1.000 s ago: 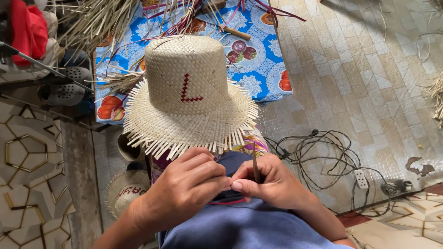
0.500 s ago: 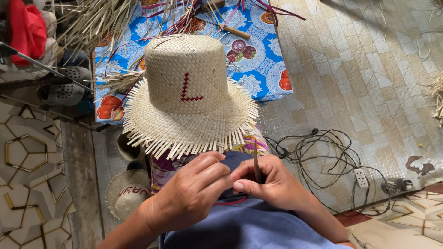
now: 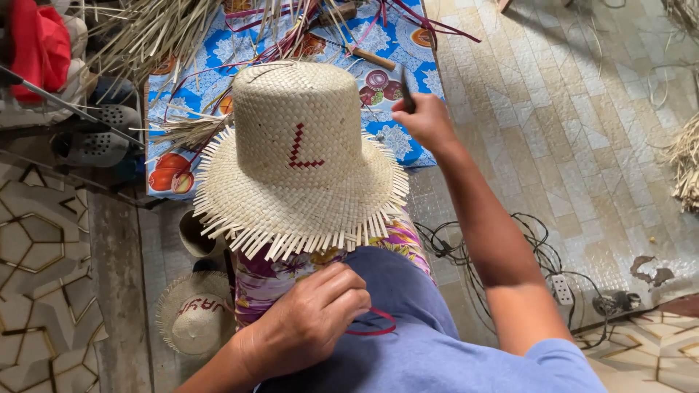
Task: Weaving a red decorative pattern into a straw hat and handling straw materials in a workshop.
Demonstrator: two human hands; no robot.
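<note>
A woven straw hat (image 3: 298, 167) with a red letter shape stitched on its crown rests on my knees, its brim ends loose and fringed. My left hand (image 3: 309, 320) lies curled on my lap and pinches a thin red strip (image 3: 375, 327) that loops out to the right. My right hand (image 3: 426, 120) is stretched out past the hat's right side, closed on a small dark tool (image 3: 406, 98) that sticks up from the fingers.
A blue patterned cloth (image 3: 404, 138) lies under the hat, strewn with straw and coloured strips (image 3: 240, 29). A smaller straw hat (image 3: 193, 313) sits on the floor at lower left. Black cables and a power strip (image 3: 561, 287) lie at right. Sandals (image 3: 95, 138) at left.
My right hand left my lap and reached forward past the hat's right side with the dark tool. My left hand stayed on my lap with the red strip.
</note>
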